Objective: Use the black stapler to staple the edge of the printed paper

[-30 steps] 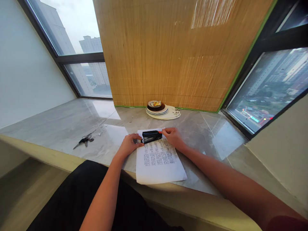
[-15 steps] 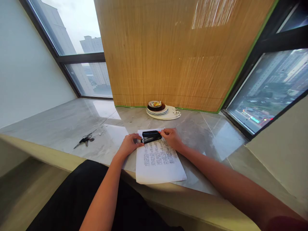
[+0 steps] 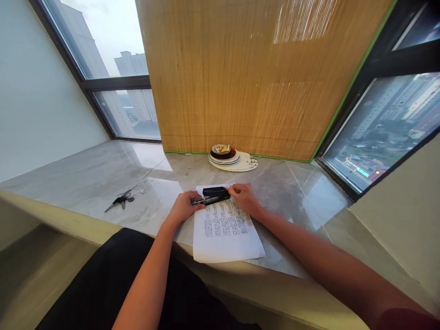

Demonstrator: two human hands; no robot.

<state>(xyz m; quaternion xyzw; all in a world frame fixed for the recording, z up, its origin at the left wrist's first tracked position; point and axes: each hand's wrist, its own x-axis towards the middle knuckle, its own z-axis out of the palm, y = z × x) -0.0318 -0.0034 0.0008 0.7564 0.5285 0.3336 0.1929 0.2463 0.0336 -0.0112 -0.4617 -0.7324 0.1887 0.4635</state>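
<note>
L hand (image 3: 184, 207) pinches one end of the black stapler (image 3: 216, 191); R hand (image 3: 243, 196) has its fingers closed on the other end. So the stapler is b/w both hands' fingers, over the top part of the printed paper (image 3: 227, 247). Under it is a shiny gray stone ledge (image 3: 85, 183). Keys (image 3: 122, 199) lie left of the L fingers. Plates (image 3: 225, 158) sit past the fingertips, nr a big tan blind (image 3: 240, 82) w/ a window (image 3: 125, 112) on its left.

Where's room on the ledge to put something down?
Bare ledge shows between the keys and left hand, and between the plates and right-side window. It's crowded over the paper, where that hand and the right hand hold the stapler.
</note>
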